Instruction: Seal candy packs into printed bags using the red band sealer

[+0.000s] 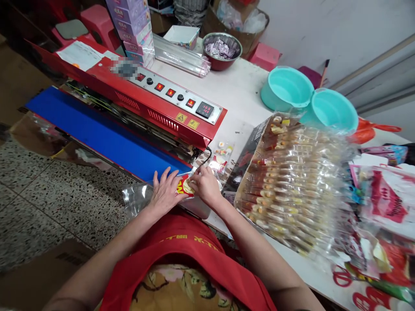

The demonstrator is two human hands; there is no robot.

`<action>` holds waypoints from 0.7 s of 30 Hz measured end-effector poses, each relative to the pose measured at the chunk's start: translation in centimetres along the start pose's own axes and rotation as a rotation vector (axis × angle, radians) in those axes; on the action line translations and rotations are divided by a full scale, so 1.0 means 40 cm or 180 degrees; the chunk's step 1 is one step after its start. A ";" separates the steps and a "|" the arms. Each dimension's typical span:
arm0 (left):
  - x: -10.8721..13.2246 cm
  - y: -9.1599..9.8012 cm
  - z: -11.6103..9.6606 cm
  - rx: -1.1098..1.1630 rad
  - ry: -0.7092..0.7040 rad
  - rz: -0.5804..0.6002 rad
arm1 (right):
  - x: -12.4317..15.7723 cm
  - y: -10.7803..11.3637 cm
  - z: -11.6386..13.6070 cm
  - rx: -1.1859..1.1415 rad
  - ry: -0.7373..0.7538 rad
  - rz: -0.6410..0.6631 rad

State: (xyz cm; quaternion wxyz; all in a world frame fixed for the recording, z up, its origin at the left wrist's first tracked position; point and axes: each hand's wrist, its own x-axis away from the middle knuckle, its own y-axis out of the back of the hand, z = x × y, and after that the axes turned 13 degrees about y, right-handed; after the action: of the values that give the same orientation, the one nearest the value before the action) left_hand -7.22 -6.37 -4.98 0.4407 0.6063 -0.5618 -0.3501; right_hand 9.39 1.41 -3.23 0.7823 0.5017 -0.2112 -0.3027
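A clear plastic packet [185,186] with a red and yellow printed piece and pale contents lies at the near end of the blue conveyor belt [123,144]. My left hand [164,190] holds its left part between thumb and spread fingers. With bent fingers pinched together, my right hand [206,185] grips the packet's right end; the fingertips partly hide that end. Just ahead stands a red band sealing machine [142,103] with lit switches and a digital display. Another clear packet [220,159] lies on the table beyond my right hand.
To the right, an open carton [248,153] holds rows of filled clear packets [288,181]. Two turquoise tubs [288,88] and a metal bowl of sachets [222,46] stand behind. Stacked purple boxes [132,21] rise behind the machine. Assorted packaging [385,194] covers the right side.
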 end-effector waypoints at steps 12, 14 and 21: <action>0.005 0.003 -0.007 -0.0112 -0.0033 -0.0062 | -0.014 0.001 0.014 0.0441 0.0132 0.0157; 0.005 0.003 -0.007 -0.0124 -0.0038 -0.0068 | -0.020 -0.001 0.020 0.0440 0.0161 0.0103; 0.011 -0.001 -0.002 -0.0180 -0.0018 -0.0065 | 0.032 0.022 -0.038 -0.1428 -0.0326 -0.1051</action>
State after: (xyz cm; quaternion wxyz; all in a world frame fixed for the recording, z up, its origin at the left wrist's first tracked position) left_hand -7.07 -6.79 -4.94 0.4525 0.5983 -0.5467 -0.3721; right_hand 11.50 1.82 -3.00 0.8022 0.3276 -0.0936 -0.4903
